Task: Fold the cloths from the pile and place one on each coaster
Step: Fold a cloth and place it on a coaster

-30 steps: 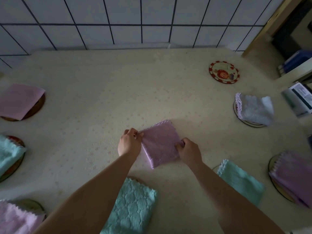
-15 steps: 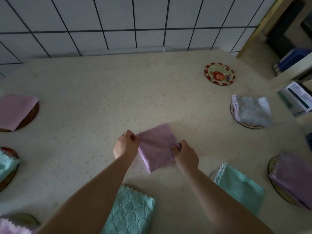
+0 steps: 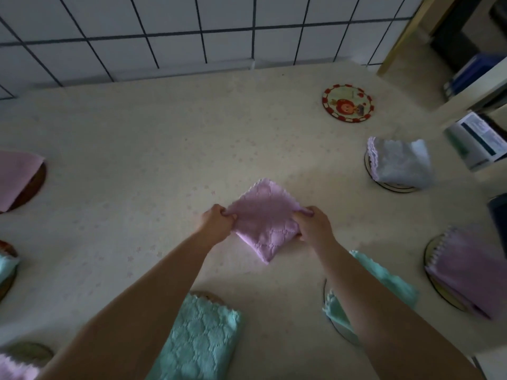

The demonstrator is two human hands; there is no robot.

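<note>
Pinching a quilted lilac cloth (image 3: 263,223) — folded square — left hand (image 3: 218,222), right hand (image 3: 312,224).

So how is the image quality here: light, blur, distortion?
Head view: dim, uneven light, brightest on the white tiled wall; wide-angle bending curves its grout lines; the folded pink cloth held by both hands stays fairly sharp; the folded lilac cloth at the right edge looks smeared.

head cam | looks forward-down | close over table (image 3: 137,149)
</note>
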